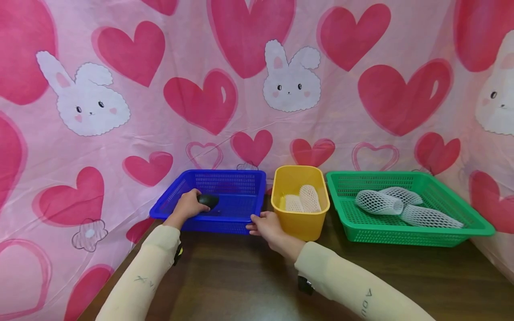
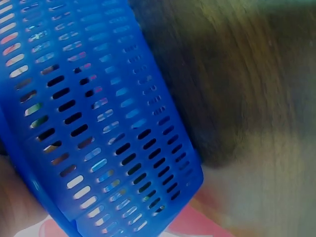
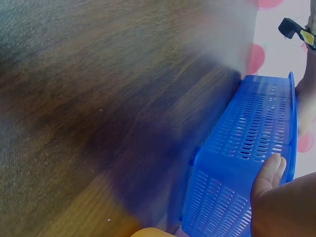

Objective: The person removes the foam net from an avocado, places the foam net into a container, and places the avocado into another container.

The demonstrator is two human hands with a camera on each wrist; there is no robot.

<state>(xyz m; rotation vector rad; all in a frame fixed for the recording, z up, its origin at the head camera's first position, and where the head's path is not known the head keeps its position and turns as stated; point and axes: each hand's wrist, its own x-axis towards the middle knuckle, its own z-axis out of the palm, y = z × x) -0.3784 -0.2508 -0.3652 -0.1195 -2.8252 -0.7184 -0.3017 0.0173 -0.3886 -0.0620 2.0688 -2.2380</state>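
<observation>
A blue plastic basket (image 1: 225,219) with slotted walls stands on the left of the table. Over its left side reaches my left hand (image 1: 188,207), fingers and thumb holding a dark green, smooth oval thing like an avocado (image 1: 209,202). In the left wrist view the basket's slotted wall (image 2: 106,118) fills much of the picture, with only a blurred bit of hand (image 2: 17,200) at the lower left. My right hand (image 1: 270,228) grips the basket's front right corner at the rim; in the right wrist view its fingertips (image 3: 272,167) lie against the outer wall.
Right of the blue basket stands a yellow bin (image 1: 301,223) holding white foam net sleeves (image 1: 309,198). Farther right, a green basket (image 1: 395,236) contains several more white foam net sleeves (image 1: 379,203). A pink cloth (image 1: 249,113) with hearts and rabbits hangs behind the dark wooden table (image 1: 241,285).
</observation>
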